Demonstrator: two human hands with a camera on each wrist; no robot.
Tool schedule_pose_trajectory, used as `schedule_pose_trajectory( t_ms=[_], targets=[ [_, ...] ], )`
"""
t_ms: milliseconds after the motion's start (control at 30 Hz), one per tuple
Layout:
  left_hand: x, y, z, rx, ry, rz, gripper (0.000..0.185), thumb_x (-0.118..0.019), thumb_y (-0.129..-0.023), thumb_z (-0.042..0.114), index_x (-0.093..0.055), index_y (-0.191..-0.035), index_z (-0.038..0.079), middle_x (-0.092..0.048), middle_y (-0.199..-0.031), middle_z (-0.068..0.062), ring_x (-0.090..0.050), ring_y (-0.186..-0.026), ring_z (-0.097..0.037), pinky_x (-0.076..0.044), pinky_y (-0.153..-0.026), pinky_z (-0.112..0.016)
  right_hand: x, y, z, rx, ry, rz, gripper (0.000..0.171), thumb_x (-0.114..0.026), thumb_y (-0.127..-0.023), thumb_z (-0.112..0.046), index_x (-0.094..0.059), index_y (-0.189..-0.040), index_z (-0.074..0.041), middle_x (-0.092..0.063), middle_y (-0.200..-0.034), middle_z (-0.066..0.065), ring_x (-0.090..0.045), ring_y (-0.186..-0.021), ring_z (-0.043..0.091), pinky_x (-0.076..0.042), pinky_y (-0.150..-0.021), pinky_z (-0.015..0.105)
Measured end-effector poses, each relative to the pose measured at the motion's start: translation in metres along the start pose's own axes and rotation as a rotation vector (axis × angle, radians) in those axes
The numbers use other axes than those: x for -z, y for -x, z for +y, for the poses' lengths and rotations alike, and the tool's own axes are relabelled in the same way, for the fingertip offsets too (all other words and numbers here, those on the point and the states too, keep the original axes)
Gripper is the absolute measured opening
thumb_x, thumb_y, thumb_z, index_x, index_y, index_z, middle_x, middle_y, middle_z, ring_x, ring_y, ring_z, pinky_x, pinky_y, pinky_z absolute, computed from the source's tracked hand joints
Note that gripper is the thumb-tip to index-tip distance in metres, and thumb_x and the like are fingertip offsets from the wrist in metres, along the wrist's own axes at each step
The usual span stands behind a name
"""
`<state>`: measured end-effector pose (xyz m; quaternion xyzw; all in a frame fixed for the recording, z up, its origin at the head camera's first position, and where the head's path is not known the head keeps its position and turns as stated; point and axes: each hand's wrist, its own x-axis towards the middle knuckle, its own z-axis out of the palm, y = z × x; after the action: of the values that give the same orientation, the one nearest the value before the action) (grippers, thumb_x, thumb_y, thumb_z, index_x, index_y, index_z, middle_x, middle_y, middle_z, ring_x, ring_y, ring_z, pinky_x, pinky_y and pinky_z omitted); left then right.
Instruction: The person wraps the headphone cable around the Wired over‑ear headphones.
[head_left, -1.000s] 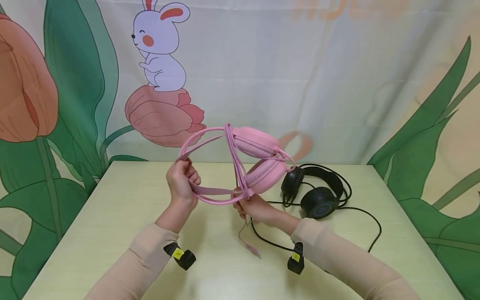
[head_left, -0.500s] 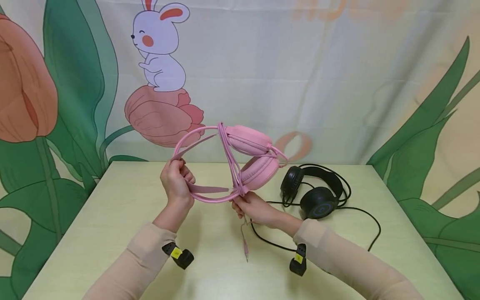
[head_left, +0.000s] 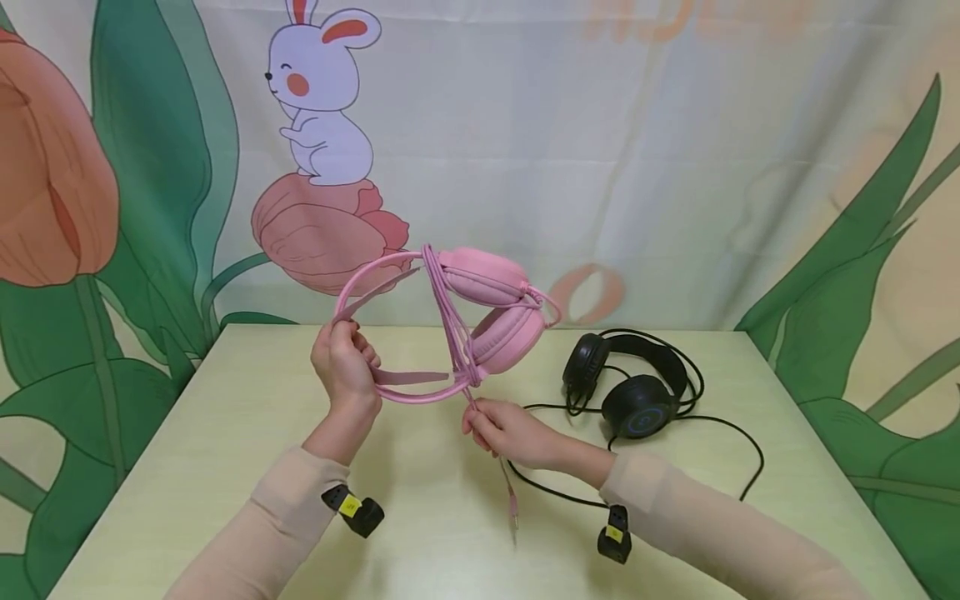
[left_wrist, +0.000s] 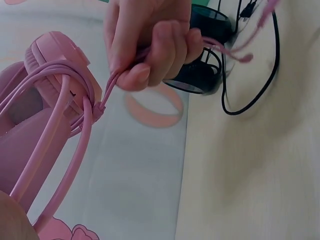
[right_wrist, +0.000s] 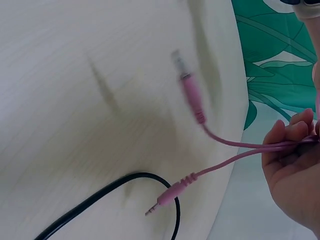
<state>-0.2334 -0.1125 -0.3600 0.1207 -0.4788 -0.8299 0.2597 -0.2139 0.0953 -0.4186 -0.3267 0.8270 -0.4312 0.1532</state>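
Pink headphones (head_left: 504,337) are held up above the table, their pink cable (head_left: 450,321) wound round the band beside the ear cups. My left hand (head_left: 347,367) grips the top of the headband at the left. Just below the lower ear cup, my right hand (head_left: 517,433) pinches the cable close to where it is wrapped and tied. In the left wrist view a small knot (left_wrist: 99,110) shows between the band and the right fingers. Past my right hand dangle the cable's ends: a USB plug (right_wrist: 191,95) and an audio jack plug (right_wrist: 171,193).
Black headphones (head_left: 637,404) lie on the table at the right, their black cable (head_left: 757,450) looping across the tabletop. The pale table (head_left: 225,467) ends at a printed cloth backdrop (head_left: 525,125) with a rabbit and flowers.
The pink headphones and my left hand have shifted left. My right hand has come slightly down and away from the band, drawing a short length of cable out. The black headphones stay put.
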Motion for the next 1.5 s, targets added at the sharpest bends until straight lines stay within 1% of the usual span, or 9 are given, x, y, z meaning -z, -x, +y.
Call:
schedule_pose_trajectory(
  t_ms=[167, 367, 567, 700, 967, 1067, 1200, 1400, 1500],
  targets=[
    [0.004, -0.005, 0.000, -0.025, -0.051, 0.042, 0.015, -0.040, -0.085, 0.008, -0.043, -0.070, 0.010, -0.035, -0.053, 0.003, -0.031, -0.038, -0.005, -0.028, -0.037, -0.016, 0.003, 0.009, -0.003, 0.038, 0.110, -0.023, 0.024, -0.035, -0.099, -0.018, -0.056, -0.092, -0.009, -0.043, -0.061, -0.006, -0.038, -0.052, 0.004, -0.036, -0.050, 0.019],
    [0.009, -0.007, -0.004, 0.010, -0.103, 0.071, 0.014, -0.041, -0.086, 0.011, -0.044, -0.073, 0.009, -0.036, -0.052, 0.004, -0.033, -0.038, -0.005, -0.029, -0.036, -0.016, 0.010, 0.014, -0.006, 0.049, 0.281, -0.015, 0.021, -0.038, -0.099, -0.019, -0.058, -0.094, -0.015, -0.038, -0.062, -0.008, -0.031, -0.052, 0.003, -0.029, -0.049, 0.018],
    [0.011, -0.008, -0.006, 0.013, -0.134, 0.073, 0.013, -0.042, -0.087, 0.012, -0.045, -0.074, 0.012, -0.037, -0.052, 0.004, -0.033, -0.038, -0.005, -0.029, -0.036, -0.016, 0.019, 0.018, -0.015, 0.111, 0.493, -0.010, 0.021, -0.039, -0.098, -0.022, -0.059, -0.094, -0.016, -0.049, -0.068, -0.009, -0.043, -0.058, 0.005, -0.040, -0.052, 0.017],
    [0.014, -0.008, -0.008, 0.025, -0.171, 0.079, 0.012, -0.042, -0.087, 0.012, -0.046, -0.075, 0.012, -0.037, -0.052, 0.005, -0.034, -0.038, -0.005, -0.030, -0.036, -0.016, 0.025, 0.022, -0.022, 0.151, 0.615, -0.008, 0.019, -0.041, -0.097, -0.022, -0.058, -0.094, -0.015, -0.057, -0.073, -0.009, -0.052, -0.062, 0.005, -0.041, -0.050, 0.015],
    [0.019, -0.009, -0.013, 0.055, -0.235, 0.079, 0.010, -0.044, -0.087, 0.014, -0.046, -0.078, 0.011, -0.038, -0.051, 0.006, -0.035, -0.037, -0.004, -0.031, -0.036, -0.016, 0.034, 0.027, -0.030, 0.181, 0.795, -0.001, 0.014, -0.044, -0.096, -0.023, -0.054, -0.090, -0.015, -0.049, -0.065, -0.011, -0.044, -0.053, 0.005, -0.036, -0.045, 0.018],
    [0.021, -0.008, -0.015, 0.073, -0.256, 0.080, 0.010, -0.044, -0.086, 0.015, -0.045, -0.076, 0.012, -0.038, -0.049, 0.006, -0.035, -0.036, -0.004, -0.031, -0.036, -0.017, 0.035, 0.028, -0.031, 0.244, 0.909, 0.032, 0.013, -0.048, -0.094, -0.021, -0.056, -0.087, -0.015, -0.049, -0.063, -0.011, -0.043, -0.053, 0.005, -0.033, -0.043, 0.017],
    [0.024, -0.008, -0.018, 0.090, -0.286, 0.081, 0.010, -0.044, -0.085, 0.016, -0.044, -0.075, 0.012, -0.038, -0.048, 0.007, -0.036, -0.035, -0.004, -0.032, -0.036, -0.017, 0.036, 0.028, -0.034, 0.380, 1.109, 0.089, 0.010, -0.055, -0.090, -0.019, -0.058, -0.082, -0.014, -0.053, -0.063, -0.008, -0.045, -0.053, 0.007, -0.030, -0.042, 0.016],
    [0.027, -0.006, -0.020, 0.095, -0.347, 0.063, 0.011, -0.044, -0.085, 0.018, -0.046, -0.075, 0.013, -0.038, -0.048, 0.007, -0.036, -0.037, -0.005, -0.032, -0.037, -0.018, 0.043, 0.026, -0.036, 0.562, 1.363, 0.161, 0.008, -0.062, -0.084, -0.015, -0.056, -0.080, -0.013, -0.055, -0.066, -0.006, -0.047, -0.055, 0.009, -0.034, -0.045, 0.019],
    [0.027, -0.004, -0.021, 0.105, -0.376, 0.028, 0.011, -0.043, -0.086, 0.018, -0.047, -0.077, 0.013, -0.038, -0.050, 0.007, -0.037, -0.038, -0.004, -0.033, -0.038, -0.018, 0.048, 0.024, -0.037, 0.632, 1.473, 0.176, 0.006, -0.062, -0.084, -0.014, -0.056, -0.085, -0.013, -0.058, -0.075, -0.005, -0.049, -0.064, 0.011, -0.039, -0.055, 0.021]
  ],
)
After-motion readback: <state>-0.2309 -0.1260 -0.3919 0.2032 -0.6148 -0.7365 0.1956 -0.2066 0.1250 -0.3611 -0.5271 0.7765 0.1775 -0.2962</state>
